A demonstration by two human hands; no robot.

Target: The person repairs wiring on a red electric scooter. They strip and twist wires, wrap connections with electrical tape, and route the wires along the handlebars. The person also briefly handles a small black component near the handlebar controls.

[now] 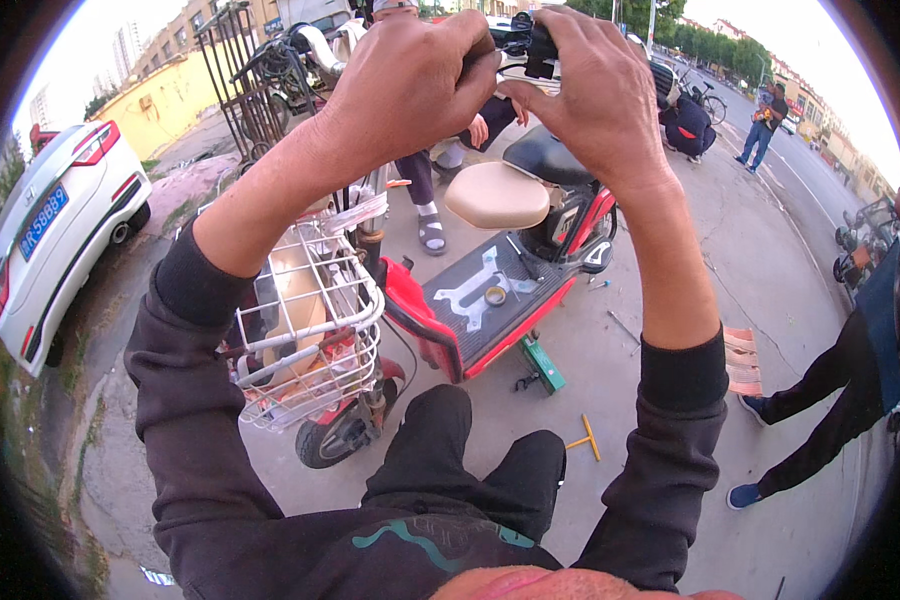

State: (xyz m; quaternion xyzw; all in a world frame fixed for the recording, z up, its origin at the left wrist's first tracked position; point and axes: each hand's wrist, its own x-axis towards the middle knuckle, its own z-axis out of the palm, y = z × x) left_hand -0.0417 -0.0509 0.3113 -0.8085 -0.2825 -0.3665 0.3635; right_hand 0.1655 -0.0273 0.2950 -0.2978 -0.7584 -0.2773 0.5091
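Note:
Both my hands are raised together at the top of the view. My right hand point(602, 95) grips a small black plastic part point(540, 48) between thumb and fingers. Close beside it, my left hand point(415, 75) is closed with thumb and fingers pinched; what lies in its grip is hidden. A thin dark strand shows between the two hands. Below them stands a red electric scooter point(405, 318) with a cream seat point(498, 194) and a white wire basket point(312, 332). On its dark footboard point(450, 335) lie a roll of tape point(495, 296) and a dark-handled tool point(523, 258).
A green box-shaped thing point(542, 362) and a yellow T-handle wrench point(588, 438) lie on the pavement. A white car point(90, 235) stands at left. Someone in sandals point(431, 228) is behind the scooter; another person's legs point(815, 400) are at right. Others are farther back.

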